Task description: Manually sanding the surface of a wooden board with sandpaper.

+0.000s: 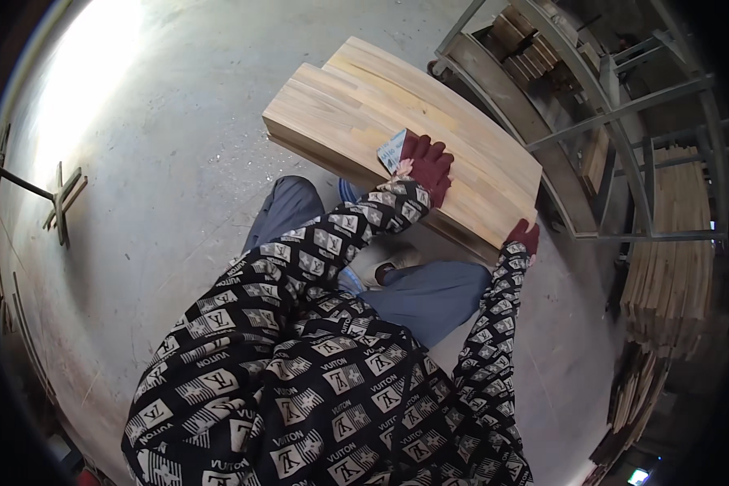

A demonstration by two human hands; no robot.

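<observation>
Flat on the board (405, 134) lies the left hand (428, 162), in a dark red glove, fingers pressed together over a small pale pad (392, 151) that sticks out just beside the thumb — whether it is pinched or only pressed down, I cannot tell. Across the board's near end, the right hand (524, 236), gloved alike, curls over the corner edge, fingers wrapped on the wood. Below both grips the board rests over the knees (429, 292), above a grey floor (154, 178). Beyond the right hand stands a metal rack (616, 113) — close to the board's end — with stacked slats (672, 243) further off.
</observation>
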